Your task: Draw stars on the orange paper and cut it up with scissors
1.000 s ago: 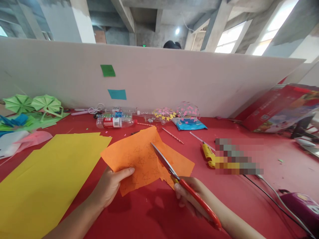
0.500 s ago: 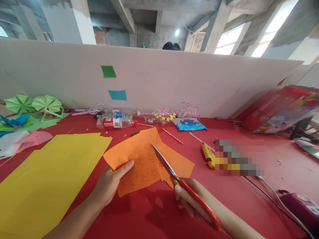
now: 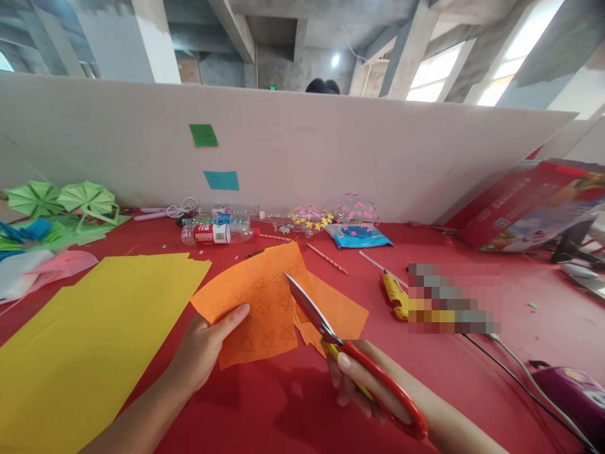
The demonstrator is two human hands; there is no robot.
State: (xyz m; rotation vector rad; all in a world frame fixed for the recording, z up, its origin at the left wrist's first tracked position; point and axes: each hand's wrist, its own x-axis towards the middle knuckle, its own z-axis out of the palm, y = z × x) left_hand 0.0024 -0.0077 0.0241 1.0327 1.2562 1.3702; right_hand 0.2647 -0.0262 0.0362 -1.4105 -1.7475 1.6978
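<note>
In my left hand (image 3: 208, 343) I hold a sheet of orange paper (image 3: 255, 302), thumb on top and fingers behind it. Several stars are drawn on it in dark lines. My right hand (image 3: 354, 378) grips scissors (image 3: 326, 328) with red handles. Their blades point up and left, with the tip over the sheet's right part; whether they touch it I cannot tell. A yellow piece (image 3: 331, 348) shows by the handles, partly covered by my fingers. More orange paper (image 3: 335, 302) lies behind the blades, with cut, ragged edges below.
Yellow paper sheets (image 3: 108, 315) lie on the left. Plastic bottles (image 3: 208, 234), a blue packet (image 3: 362, 236) and star-covered clear pieces (image 3: 312, 217) line the white partition (image 3: 378, 157). A yellow glue gun (image 3: 394, 295) and cables lie right, near a red box (image 3: 524, 208).
The orange sheet in my left hand has shifted slightly left, away from the scissors. My right hand has moved slightly, and the scissor handles sit a little lower and farther right.
</note>
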